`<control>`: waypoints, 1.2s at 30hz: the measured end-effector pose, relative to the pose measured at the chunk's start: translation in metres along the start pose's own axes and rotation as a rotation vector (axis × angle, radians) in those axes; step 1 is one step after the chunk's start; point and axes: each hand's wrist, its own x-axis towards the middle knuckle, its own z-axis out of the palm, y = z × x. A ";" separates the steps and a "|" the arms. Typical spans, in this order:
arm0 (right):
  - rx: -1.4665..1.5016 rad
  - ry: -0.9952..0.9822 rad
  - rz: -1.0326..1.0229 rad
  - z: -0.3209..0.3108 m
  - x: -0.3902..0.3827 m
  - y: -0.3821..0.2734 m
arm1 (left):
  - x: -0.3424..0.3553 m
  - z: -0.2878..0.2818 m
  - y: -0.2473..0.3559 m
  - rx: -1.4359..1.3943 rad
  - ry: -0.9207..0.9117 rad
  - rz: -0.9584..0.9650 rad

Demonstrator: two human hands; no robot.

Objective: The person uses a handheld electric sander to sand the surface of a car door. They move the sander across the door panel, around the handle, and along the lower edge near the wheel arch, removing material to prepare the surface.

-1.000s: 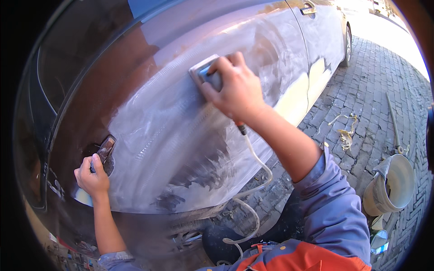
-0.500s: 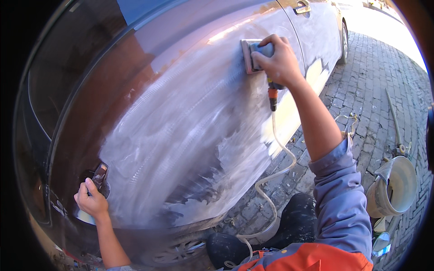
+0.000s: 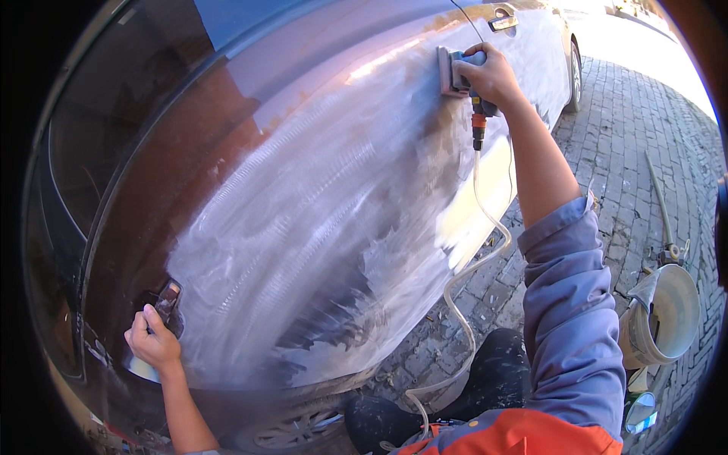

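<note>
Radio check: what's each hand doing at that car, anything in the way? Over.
Right hand gripping sander on car door. Left hand on door handle. Hose hanging below sander, clear of its pad; bucket off right.

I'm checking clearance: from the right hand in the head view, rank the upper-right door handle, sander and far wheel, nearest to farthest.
1. Pad sander: held in the right hand.
2. Door handle: just above it.
3. Wheel: right, beyond both.

The head view looks down at the car (image 3: 303, 212), apparently from nearby.
</note>
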 end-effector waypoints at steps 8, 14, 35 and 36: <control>-0.077 -0.028 -0.246 0.051 -0.151 -0.119 | 0.001 -0.008 0.002 0.017 -0.002 0.002; 0.041 -0.083 -0.398 0.067 -0.207 -0.110 | 0.000 -0.004 -0.006 0.005 -0.006 -0.001; 0.127 -0.088 -0.537 0.108 -0.309 -0.143 | 0.002 -0.002 -0.005 0.017 -0.007 -0.014; 0.113 -0.126 -0.613 0.115 -0.325 -0.141 | 0.001 0.000 -0.006 0.013 -0.006 -0.010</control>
